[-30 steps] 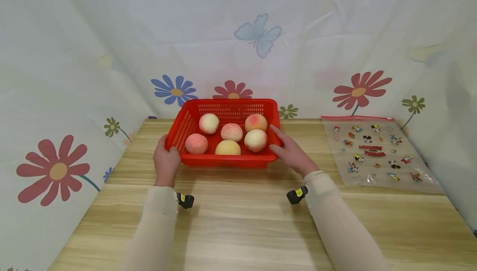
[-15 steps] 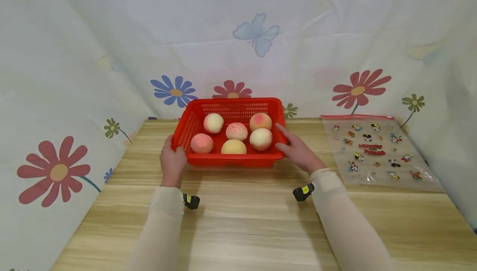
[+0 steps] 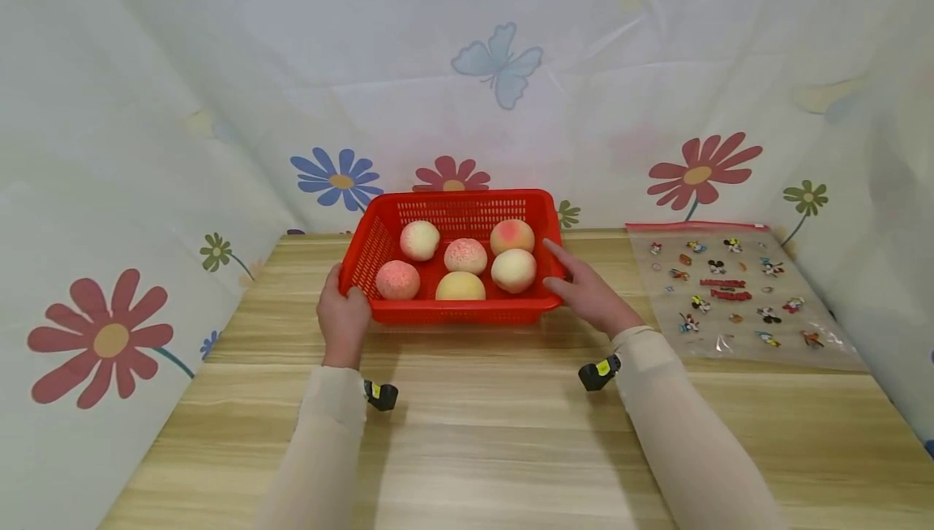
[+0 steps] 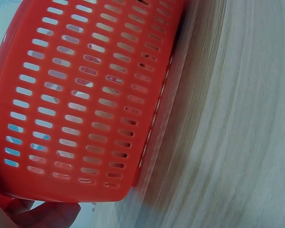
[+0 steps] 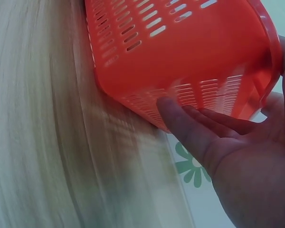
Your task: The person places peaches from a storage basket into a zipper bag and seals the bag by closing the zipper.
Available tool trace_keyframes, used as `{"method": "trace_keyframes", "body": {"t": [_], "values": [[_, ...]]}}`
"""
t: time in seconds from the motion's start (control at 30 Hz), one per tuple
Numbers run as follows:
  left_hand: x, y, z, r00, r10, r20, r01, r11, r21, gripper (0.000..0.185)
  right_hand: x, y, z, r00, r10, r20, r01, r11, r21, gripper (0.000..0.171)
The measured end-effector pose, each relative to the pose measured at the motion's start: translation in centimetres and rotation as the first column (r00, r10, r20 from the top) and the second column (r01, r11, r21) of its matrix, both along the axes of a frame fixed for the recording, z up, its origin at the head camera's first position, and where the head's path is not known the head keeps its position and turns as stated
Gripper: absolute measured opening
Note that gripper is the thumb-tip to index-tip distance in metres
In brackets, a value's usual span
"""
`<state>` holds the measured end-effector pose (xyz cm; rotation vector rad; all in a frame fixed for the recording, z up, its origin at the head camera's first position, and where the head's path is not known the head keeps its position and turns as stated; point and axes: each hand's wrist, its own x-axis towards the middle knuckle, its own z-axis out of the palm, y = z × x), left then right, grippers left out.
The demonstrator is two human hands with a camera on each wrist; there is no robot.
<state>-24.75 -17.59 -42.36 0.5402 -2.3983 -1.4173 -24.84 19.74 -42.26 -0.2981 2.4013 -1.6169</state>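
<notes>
Head view shows my left hand [image 3: 343, 315] gripping the left rim of the red basket [image 3: 467, 313] at the table's [image 3: 467, 433] far middle, right hand [image 3: 587, 295] flat-fingered against its right wall, so I keep pressure even and the peaches [image 3: 465, 255] level.

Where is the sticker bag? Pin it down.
In the head view the sticker bag lies flat on the wooden table, at its right side, right of the red basket.
</notes>
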Motion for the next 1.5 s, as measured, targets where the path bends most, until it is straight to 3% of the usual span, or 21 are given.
{"method": "trace_keyframes", "body": {"t": [0.3, 0.53, 0.83, 1.1, 1.5], "values": [[0.2, 0.3, 0.3, 1.000, 0.002, -0.025, -0.003, 1.000, -0.026, 0.055, 0.2, 0.9, 0.7, 1.000, 0.008, 0.026, -0.011, 0.994, 0.108, 0.075], [0.2, 0.2, 0.2, 1.000, 0.002, -0.001, -0.002, 1.000, 0.006, 0.055, 0.0, 4.9, 0.5, 0.998, -0.063, 0.013, 0.058, 0.974, 0.220, 0.081], [0.1, 0.0, 0.2, 1.000, 0.000, -0.022, 0.000, 1.000, -0.010, 0.055, 0.5, 10.6, 1.6, 0.986, -0.160, -0.057, 0.169, 0.917, 0.362, 0.087], [0.1, -0.1, -0.2, 1.000, -0.010, -0.007, 0.010, 1.000, 0.007, 0.055, 0.9, 14.5, 3.0, 0.965, -0.246, -0.086, 0.257, 0.838, 0.481, 0.087], [0.1, -0.2, -0.2, 0.999, -0.014, -0.047, 0.013, 1.000, -0.020, 0.055, 1.3, 18.1, 2.0, 0.931, -0.364, -0.032, 0.306, 0.730, 0.611, 0.102]]}}
